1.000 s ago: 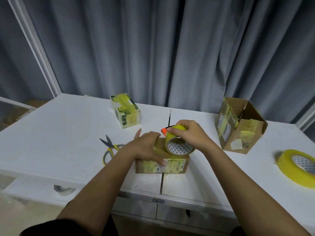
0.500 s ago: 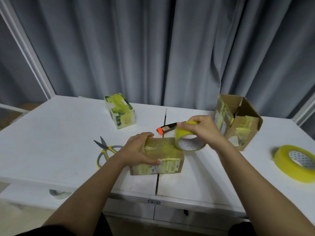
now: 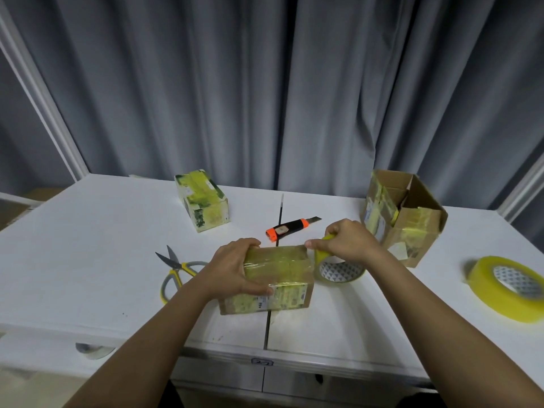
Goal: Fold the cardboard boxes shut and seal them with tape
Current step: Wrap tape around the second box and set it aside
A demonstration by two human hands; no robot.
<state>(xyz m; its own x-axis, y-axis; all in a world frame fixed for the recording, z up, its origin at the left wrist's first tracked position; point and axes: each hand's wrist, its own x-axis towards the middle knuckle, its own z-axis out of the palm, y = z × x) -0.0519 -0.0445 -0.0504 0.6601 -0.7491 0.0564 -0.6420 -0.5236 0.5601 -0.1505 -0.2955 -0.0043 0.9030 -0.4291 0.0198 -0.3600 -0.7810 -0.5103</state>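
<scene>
A small closed cardboard box (image 3: 279, 279) lies at the table's front middle, a strip of yellowish tape stretched across its top. My left hand (image 3: 232, 269) grips the box's left end, thumb on the front face. My right hand (image 3: 347, 241) holds a yellow tape roll (image 3: 338, 270) just past the box's right end, the roll down at table level. An open cardboard box (image 3: 406, 219) patched with old tape stands at the back right. A taped-up box (image 3: 203, 200) sits at the back left.
An orange and black utility knife (image 3: 290, 228) lies behind the box with its blade out. Yellow-handled scissors (image 3: 176, 269) lie to the left. A second, larger yellow tape roll (image 3: 509, 287) lies at the right edge of the white table (image 3: 88, 245). Grey curtains hang behind.
My right hand has drawn the tape roll from the top of the box rightward and down past its right end, laying tape across the top. The left hand kept its hold.
</scene>
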